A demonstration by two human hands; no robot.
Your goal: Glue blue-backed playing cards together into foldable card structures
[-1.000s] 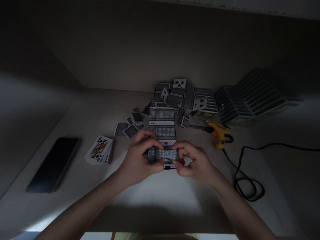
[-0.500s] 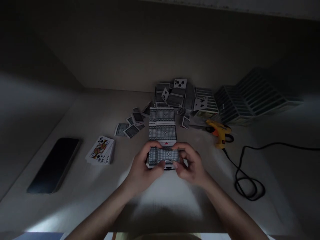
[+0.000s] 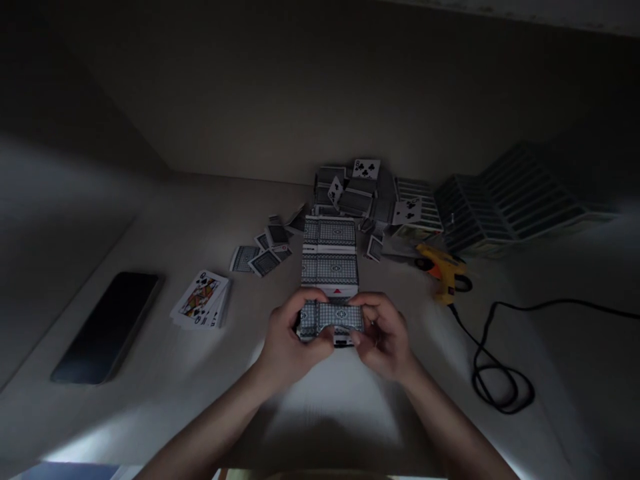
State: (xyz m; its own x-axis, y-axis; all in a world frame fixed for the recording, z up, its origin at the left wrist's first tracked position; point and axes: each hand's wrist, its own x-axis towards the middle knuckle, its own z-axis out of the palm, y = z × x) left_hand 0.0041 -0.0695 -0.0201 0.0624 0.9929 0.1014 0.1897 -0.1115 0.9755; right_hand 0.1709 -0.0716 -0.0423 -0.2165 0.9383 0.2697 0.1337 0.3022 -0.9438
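Between my two hands is a bent playing card (image 3: pixel 341 314) with a blue-grey patterned back. My left hand (image 3: pixel 295 333) grips its left side, the thumb along the lower edge and fingers on the upper edge. My right hand (image 3: pixel 383 333) pinches the right side in the same way. Right beyond the fingers lies a strip of folded playing cards (image 3: pixel 330 267) set in rows, backs up, with a small red mark near its front. The held card is at the near end of this strip; whether they are joined I cannot tell.
Left of my hands are a stack of cards (image 3: pixel 201 300) topped by a queen and a black phone (image 3: pixel 107 327). Small folded cards (image 3: pixel 265 262) and a heap of cards (image 3: pixel 355 193) lie farther back. On the right are a yellow glue gun (image 3: pixel 445 270), its black cord (image 3: pixel 480 347) and a slatted structure (image 3: pixel 520 200).
The view has shifted slightly, so most things sit a little to the right. Both hands keep nearly the same grip on the card.
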